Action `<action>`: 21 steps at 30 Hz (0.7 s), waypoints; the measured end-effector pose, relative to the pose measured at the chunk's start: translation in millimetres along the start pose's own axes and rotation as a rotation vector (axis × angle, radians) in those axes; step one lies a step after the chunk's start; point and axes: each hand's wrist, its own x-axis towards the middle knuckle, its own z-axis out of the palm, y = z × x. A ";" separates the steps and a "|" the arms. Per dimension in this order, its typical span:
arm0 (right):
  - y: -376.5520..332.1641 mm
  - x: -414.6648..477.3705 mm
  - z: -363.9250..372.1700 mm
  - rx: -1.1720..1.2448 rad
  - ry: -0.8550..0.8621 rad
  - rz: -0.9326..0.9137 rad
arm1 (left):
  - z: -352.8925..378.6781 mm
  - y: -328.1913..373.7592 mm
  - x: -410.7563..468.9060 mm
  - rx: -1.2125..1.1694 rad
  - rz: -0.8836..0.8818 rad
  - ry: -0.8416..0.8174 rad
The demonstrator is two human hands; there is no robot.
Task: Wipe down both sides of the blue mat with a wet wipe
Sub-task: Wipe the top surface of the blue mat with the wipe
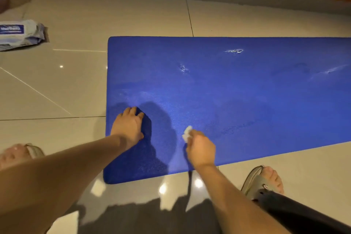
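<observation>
While the blue mat (247, 100) lies flat on the glossy beige tiled floor (57, 85), long axis running left to right and its rounded short end at the left, our left hand (129, 125) presses on its pebbled foam near that end, fingers only lightly bent, gripping nothing. Our right hand (201, 150) pinches a crumpled white wet wipe (187, 133) against the mat's near part. Pale scuffs mark the far surface. Far left sits a soft blue-and-white wipes pack (20, 34), its label too blurred to read
</observation>
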 end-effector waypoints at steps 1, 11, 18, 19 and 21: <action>17.8 3.7 -7.1 0.014 0.026 0.064 | 3.9 4.9 -8.9 0.009 0.039 0.007; 43.5 -6.1 -19.0 0.083 0.059 0.262 | 36.6 27.3 -61.8 0.167 0.011 -0.246; -50.2 -60.0 21.2 0.058 -0.111 -0.117 | 47.8 31.5 -59.2 0.181 -0.023 -0.200; -55.7 -64.5 22.1 0.072 -0.122 -0.145 | 48.8 32.0 -58.6 0.182 -0.027 -0.196; -53.6 -62.8 18.0 0.059 -0.114 -0.143 | 49.3 32.5 -58.1 0.183 -0.034 -0.193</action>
